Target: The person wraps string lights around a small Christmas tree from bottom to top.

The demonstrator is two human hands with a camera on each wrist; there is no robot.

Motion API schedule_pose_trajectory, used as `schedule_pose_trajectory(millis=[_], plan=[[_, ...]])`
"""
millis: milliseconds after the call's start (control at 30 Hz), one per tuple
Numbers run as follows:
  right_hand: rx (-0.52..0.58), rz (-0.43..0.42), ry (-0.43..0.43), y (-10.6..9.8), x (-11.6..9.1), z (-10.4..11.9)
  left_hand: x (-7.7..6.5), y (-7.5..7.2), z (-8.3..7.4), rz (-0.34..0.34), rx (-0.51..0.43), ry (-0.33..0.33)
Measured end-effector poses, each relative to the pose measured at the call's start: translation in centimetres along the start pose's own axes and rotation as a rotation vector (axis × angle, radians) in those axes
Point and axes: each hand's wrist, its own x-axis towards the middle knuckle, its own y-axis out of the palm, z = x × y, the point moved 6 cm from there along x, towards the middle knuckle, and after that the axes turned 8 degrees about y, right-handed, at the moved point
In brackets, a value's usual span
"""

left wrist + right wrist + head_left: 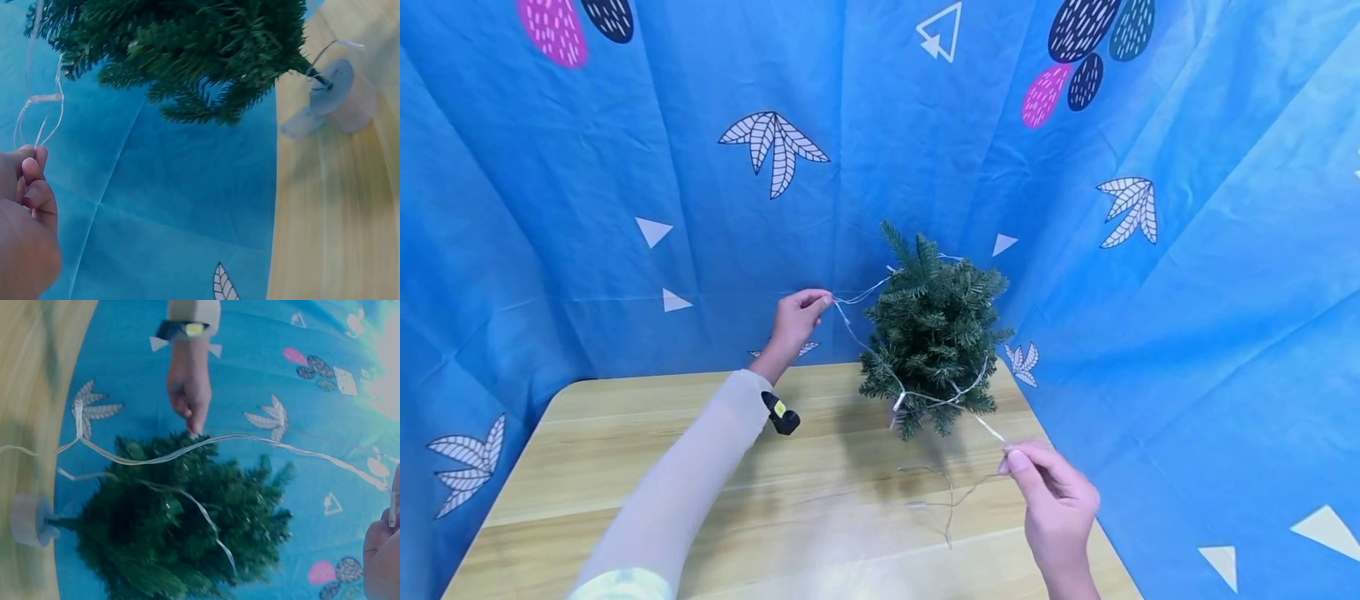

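A small green artificial Christmas tree (936,333) stands toward the table's back right, its round base (353,103) showing in the left wrist view. A clear-wired string light (925,397) runs across the tree's front and round behind it. To the tree's left, my left hand (797,321) pinches a stretch of the wire between thumb and fingertips. My right hand (1056,504), in front and to the right of the tree, pinches another stretch pulled taut from the branches. In the right wrist view, the wire (250,437) with small bulbs (79,415) spans in front of the tree.
A loose tail of the string light (951,500) lies on the wooden table (625,467) in front of the tree. Blue patterned cloth (700,208) hangs behind the table and along its sides. A black band with a small device (781,414) is on my left wrist.
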Motion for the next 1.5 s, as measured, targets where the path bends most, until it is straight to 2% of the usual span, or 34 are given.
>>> schedule_pose_trajectory(millis=[100, 233, 367, 567, 700, 933, 1200, 1267, 1367, 1433, 1500], plan=[[0.095, -0.03, -0.049, -0.6, 0.5, 0.6, -0.7, 0.3, 0.3, 0.013, 0.006, 0.001], [0.154, -0.082, -0.068, -1.4, 0.7, 1.1, -1.4, 0.6, 1.0, 0.031, -0.024, -0.014], [0.182, -0.132, -0.066, -2.1, 0.8, 1.4, -2.0, 0.9, 1.6, 0.034, -0.063, -0.023], [0.2, -0.212, -0.06, -3.0, 0.7, 1.4, -2.9, 1.8, 1.5, 0.037, -0.115, 0.008], [0.21, -0.27, -0.07, -3.7, 0.6, 1.6, -3.5, 2.7, 1.6, 0.068, -0.133, 0.029], [0.222, -0.46, -0.082, -5.5, 0.3, 2.2, -5.1, 3.7, 1.4, 0.138, -0.02, 0.072], [0.179, -0.662, -0.102, -7.4, 0.0, 3.0, -6.6, 3.9, 0.4, 0.213, 0.152, 0.2], [0.161, -0.697, -0.085, -7.6, 0.1, 3.0, -7.1, 3.5, 0.0, 0.205, 0.19, 0.232], [0.131, -0.706, -0.04, -7.6, 0.2, 2.9, -8.2, 2.7, -1.5, 0.151, 0.249, 0.294], [0.11, -0.69, 0.002, -7.4, 0.4, 2.6, -9.3, 2.3, -3.4, 0.103, 0.271, 0.353], [0.081, -0.664, 0.038, -7.1, 0.7, 2.3, -10.5, 2.6, -5.8, 0.084, 0.256, 0.421]])
